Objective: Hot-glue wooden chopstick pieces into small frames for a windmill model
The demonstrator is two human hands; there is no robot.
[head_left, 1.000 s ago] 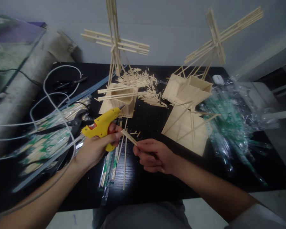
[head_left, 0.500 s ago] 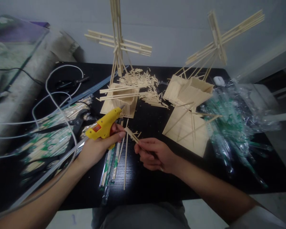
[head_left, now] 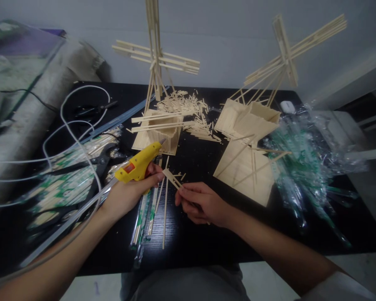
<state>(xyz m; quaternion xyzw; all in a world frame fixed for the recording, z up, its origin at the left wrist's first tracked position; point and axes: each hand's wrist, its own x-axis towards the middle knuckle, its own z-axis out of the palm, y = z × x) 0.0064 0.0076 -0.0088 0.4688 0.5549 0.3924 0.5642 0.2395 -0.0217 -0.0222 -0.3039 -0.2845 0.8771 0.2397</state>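
Note:
My left hand (head_left: 125, 196) is wrapped round the grip of a yellow hot glue gun (head_left: 141, 162), its nozzle pointing up and right toward a small open wooden box (head_left: 158, 134). My right hand (head_left: 203, 204) pinches a short pair of glued wooden sticks (head_left: 172, 178), their free end touching my left thumb. Both hands hover over the black table (head_left: 188, 238), above a few long loose sticks (head_left: 164, 217).
Two stick windmills (head_left: 156, 58) (head_left: 285, 58) stand at the back, beside a pile of cut sticks (head_left: 191, 113). A slatted wooden panel (head_left: 247, 171) lies to the right, with clear green wrappers (head_left: 303, 167) beyond. White cable (head_left: 78, 125), black pliers (head_left: 94, 161) and wrapped chopsticks (head_left: 56, 188) lie left.
The glue gun has dipped slightly lower and my right hand has brought the sticks a little closer to my left thumb. The view shifted slightly.

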